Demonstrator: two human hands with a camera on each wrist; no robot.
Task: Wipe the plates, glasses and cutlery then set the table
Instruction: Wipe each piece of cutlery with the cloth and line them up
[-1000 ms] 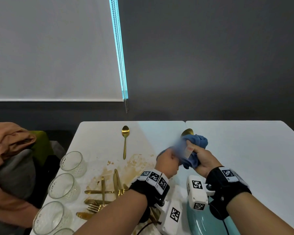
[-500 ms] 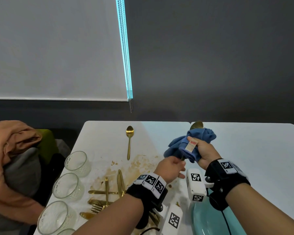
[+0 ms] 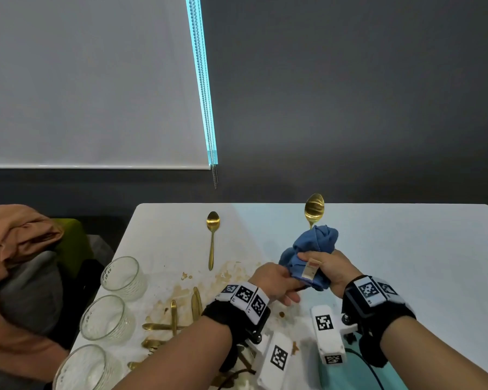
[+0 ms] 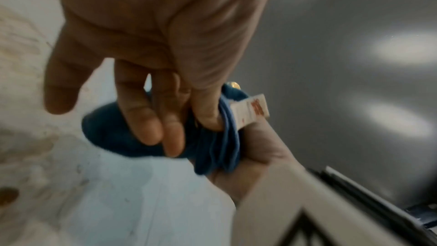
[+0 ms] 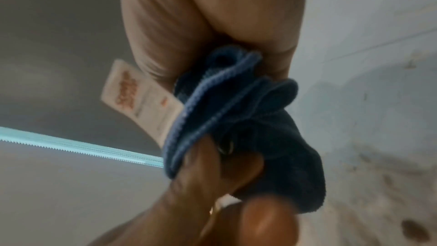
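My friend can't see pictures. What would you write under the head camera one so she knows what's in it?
Two hands wipe a gold spoon: the right hand grips a blue cloth bunched round its handle, the left hand holds the handle's lower end. On the stained white table lie another gold spoon, three empty glasses and scattered gold cutlery.

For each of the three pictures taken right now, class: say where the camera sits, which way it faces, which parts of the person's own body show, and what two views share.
Head: worn on the head, facing forward and down at the white table; both forearms, left hand, right hand.
Left wrist: looks along the left hand's fingers to the blue cloth; right hand beyond.
Right wrist: looks along the right hand at the cloth; left-hand fingers below.
Shared: both wrist views show the cloth's white label.
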